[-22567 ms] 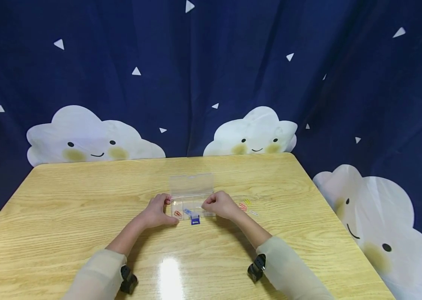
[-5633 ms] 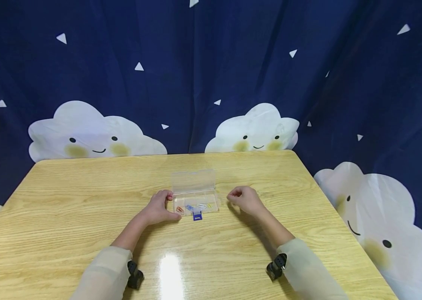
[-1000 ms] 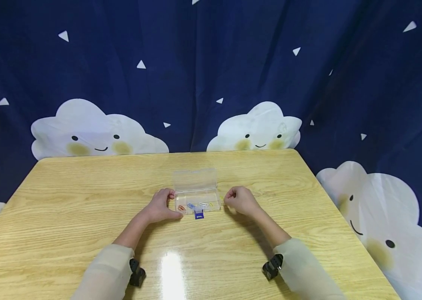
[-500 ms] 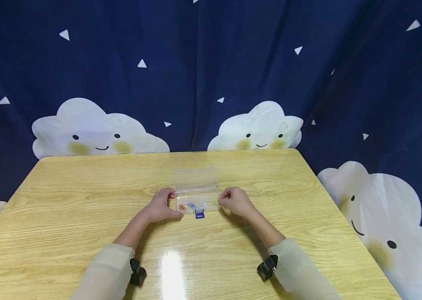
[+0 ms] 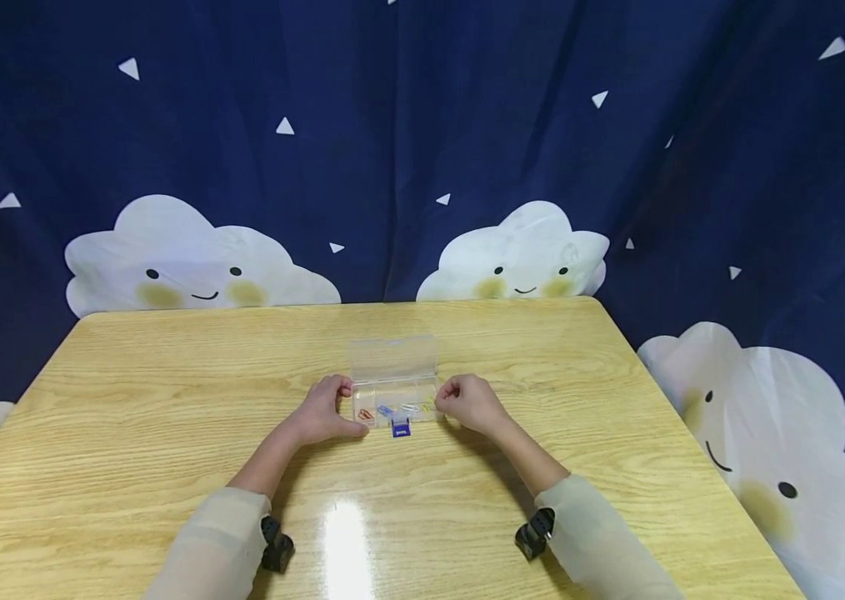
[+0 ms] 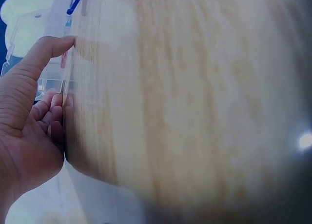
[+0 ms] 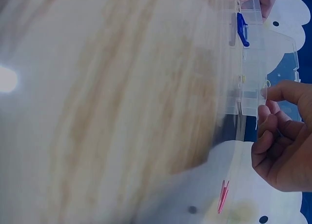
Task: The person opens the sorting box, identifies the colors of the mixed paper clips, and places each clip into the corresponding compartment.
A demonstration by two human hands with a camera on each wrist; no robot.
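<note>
A clear plastic compartment box (image 5: 396,381) lies with its lid (image 5: 392,358) raised and a blue latch (image 5: 401,428) at its front. Red paper clips (image 5: 366,414) are in the left compartment, then blue paper clips (image 5: 385,411), a white paper clip (image 5: 411,408) and a yellow paper clip (image 5: 426,407) toward the right. My left hand (image 5: 322,413) grips the box's left end, thumb in front, fingers behind. At the right end, my right hand (image 5: 472,403) pinches another yellow paper clip (image 7: 268,83) at the rim, mostly hidden by the fingertips.
Wooden table (image 5: 167,400) under everything, with a dark blue cloud-patterned curtain (image 5: 362,150) behind its far edge. In the right wrist view a pink-red paper clip (image 7: 223,197) shows beyond the right hand. Black wrist cameras (image 5: 276,546) sit on both forearms.
Over the last second my right hand has moved left to the box's right end with the yellow paper clip. Compared with earlier, clips right of the box no longer show in the head view.
</note>
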